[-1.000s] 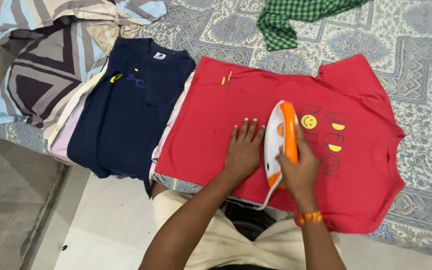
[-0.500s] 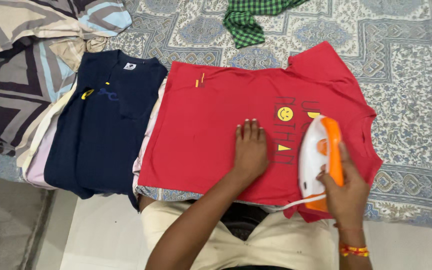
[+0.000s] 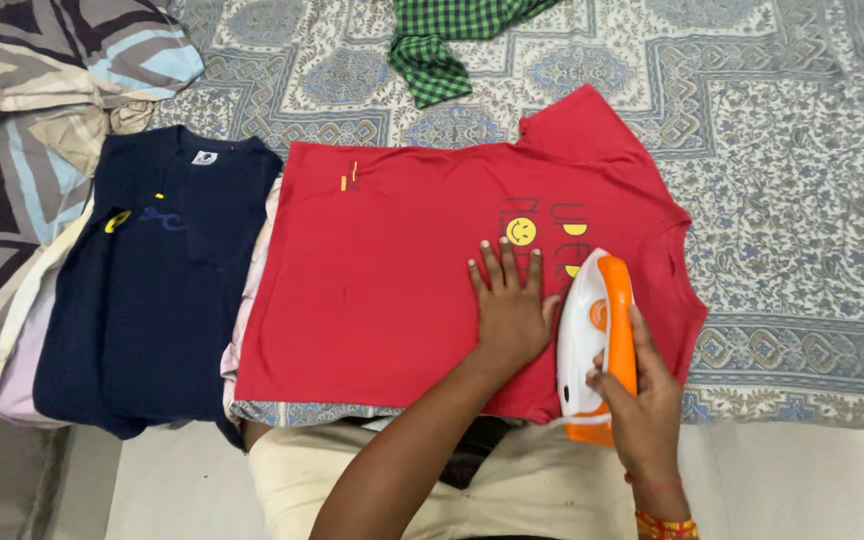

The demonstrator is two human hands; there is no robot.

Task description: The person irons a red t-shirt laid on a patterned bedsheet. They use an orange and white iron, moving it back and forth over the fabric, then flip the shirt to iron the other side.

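On the patterned bedsheet (image 3: 792, 150) we see the red T-shirt (image 3: 392, 270) spread flat, print side up. At its 4 o'clock corner sits the orange-and-white iron (image 3: 592, 345), soleplate down near the lower hem. Our right hand (image 3: 637, 400) wraps the orange handle, fingers curled closed around it. Our left hand (image 3: 510, 310) lies palm-down at the iron's 9 o'clock, fingers (image 3: 502, 268) spread and pressed flat, apparently to keep the cloth taut. At the shirt's 9 o'clock lies a folded navy shirt (image 3: 152, 290).
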